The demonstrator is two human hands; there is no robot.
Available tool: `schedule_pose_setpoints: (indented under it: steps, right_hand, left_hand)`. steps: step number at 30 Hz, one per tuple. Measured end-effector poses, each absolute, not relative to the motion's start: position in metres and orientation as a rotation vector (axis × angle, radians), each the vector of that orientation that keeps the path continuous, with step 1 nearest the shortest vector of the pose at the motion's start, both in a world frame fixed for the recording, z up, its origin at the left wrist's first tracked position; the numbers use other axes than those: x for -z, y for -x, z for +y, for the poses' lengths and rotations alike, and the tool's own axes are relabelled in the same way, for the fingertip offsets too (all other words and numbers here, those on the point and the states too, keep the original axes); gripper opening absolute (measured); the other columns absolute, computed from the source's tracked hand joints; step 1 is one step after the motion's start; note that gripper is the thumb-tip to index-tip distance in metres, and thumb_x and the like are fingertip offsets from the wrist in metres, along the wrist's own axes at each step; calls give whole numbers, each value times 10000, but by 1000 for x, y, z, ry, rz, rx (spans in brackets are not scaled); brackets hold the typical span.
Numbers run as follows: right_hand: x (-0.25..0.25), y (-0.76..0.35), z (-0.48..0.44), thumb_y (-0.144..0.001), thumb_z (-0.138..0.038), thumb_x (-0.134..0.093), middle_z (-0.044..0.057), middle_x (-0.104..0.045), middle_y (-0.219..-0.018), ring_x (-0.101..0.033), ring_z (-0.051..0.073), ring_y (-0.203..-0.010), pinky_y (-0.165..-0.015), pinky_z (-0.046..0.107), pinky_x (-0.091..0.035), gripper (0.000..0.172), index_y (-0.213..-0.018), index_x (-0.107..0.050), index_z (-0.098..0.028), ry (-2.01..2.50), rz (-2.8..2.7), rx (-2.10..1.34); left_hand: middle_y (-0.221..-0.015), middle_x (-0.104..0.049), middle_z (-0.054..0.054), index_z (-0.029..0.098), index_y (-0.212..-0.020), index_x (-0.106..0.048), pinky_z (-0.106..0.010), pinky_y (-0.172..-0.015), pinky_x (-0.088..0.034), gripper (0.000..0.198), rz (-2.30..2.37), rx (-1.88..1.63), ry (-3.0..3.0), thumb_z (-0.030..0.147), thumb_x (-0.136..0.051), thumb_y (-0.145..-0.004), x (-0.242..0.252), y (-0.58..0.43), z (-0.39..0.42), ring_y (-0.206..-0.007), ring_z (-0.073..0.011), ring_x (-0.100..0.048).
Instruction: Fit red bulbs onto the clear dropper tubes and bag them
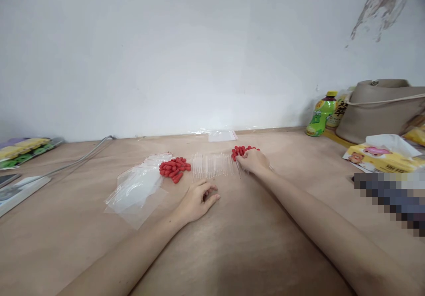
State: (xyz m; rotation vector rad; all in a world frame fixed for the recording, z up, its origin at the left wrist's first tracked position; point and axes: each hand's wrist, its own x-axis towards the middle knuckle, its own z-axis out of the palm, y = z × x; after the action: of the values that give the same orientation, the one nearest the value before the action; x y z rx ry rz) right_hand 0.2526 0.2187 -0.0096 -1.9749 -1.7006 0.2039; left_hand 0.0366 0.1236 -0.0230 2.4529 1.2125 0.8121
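Observation:
My right hand [253,160] reaches forward and rests with fingers curled on a small pile of red caps [241,150] at the right end of a row of thin clear tubes [214,166]. What its fingers pinch is hidden. My left hand [198,201] lies on the wooden table [232,243] just in front of the tubes, fingers loosely curled inward, with nothing visible in it. A second pile of red caps [174,168] lies left of the tubes. Several clear plastic bags [137,188] are spread further left.
A clear bag [222,135] lies by the wall. At the right stand a green bottle [320,114], a beige handbag [380,109] and a tissue pack [385,153]. At the left edge lie a grey cable [79,158], a book [20,190] and yellow-green packs [23,150].

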Motion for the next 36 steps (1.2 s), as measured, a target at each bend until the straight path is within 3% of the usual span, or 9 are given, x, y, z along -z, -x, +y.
schedule_pose_setpoints:
  steps: [6, 17, 25, 30, 36]
  right_hand:
    - [8, -248, 207, -729, -483, -445, 31, -631, -712, -569, 172, -723, -630, 260, -367, 344, -625, -631, -213, 1965, -1820, -122]
    - [12, -219, 204, -706, -308, -486, 135, -654, -797, -612, 247, -780, -600, 297, -413, 273, -830, -659, -137, 2027, -1939, -80]
    - [13, -217, 205, -736, -325, -453, 114, -655, -773, -607, 243, -755, -577, 289, -387, 262, -779, -652, -160, 2003, -1923, -101]
    - [19, -222, 182, -777, -352, -454, 35, -641, -764, -577, 167, -715, -566, 241, -340, 229, -758, -620, -197, 1612, -1973, -5]
    - [40, -250, 148, -819, -314, -467, 38, -572, -728, -516, 134, -668, -593, 235, -346, 219, -766, -628, -175, 1143, -2078, 115]
  left_hand:
    - [-770, -543, -21, 172, -871, -600, -249, -616, -426, 171, 1221, -824, -2448, 301, -518, -795, 24, -37, 124, -646, -120, -511]
    - [-782, -536, -23, 176, -888, -598, -255, -617, -427, 160, 1222, -804, -2456, 277, -514, -796, 23, -37, 123, -654, -123, -507]
    - [-787, -533, -22, 173, -887, -590, -251, -625, -426, 150, 1218, -802, -2458, 267, -517, -795, 24, -38, 123, -663, -121, -509]
    - [-796, -558, -36, 176, -867, -587, -271, -652, -417, 148, 1303, -871, -2564, 270, -485, -816, 25, -31, 126, -705, -146, -513]
    - [-814, -558, -123, 146, -800, -583, -372, -716, -375, 221, 1961, -636, -2972, 219, -379, -845, 12, 4, 137, -821, -254, -498]
